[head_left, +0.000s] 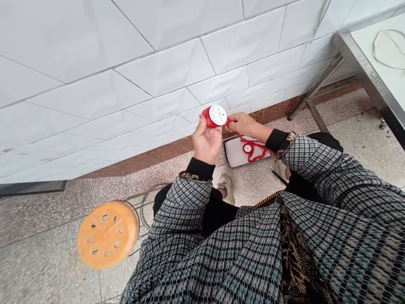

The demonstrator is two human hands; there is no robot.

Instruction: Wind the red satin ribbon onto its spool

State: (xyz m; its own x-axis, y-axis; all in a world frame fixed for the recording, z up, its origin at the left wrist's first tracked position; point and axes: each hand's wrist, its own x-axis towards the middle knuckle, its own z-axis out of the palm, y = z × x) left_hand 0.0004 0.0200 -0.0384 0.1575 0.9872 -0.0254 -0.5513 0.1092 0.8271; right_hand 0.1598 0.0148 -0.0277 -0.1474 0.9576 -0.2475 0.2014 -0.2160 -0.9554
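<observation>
My left hand [206,141] is closed round a red spool of thread [215,116] with a white round label on its end, held up in front of me. Just to its right, my right hand [245,125] pinches the red thread [253,150] where it leaves the spool. The loose thread hangs down in loops below that hand. Under the loops, a white tray [236,156] with a dark rim lies on the floor, and a second red spool [247,148] rests in it. Both my arms wear checked sleeves with black cuffs.
An orange round stool [106,233] with holes stands on the speckled floor at the lower left. A steel table [370,67] with a thin cord on it is at the upper right. A white tiled wall [126,84] runs right ahead. My shoe [226,188] shows below the hands.
</observation>
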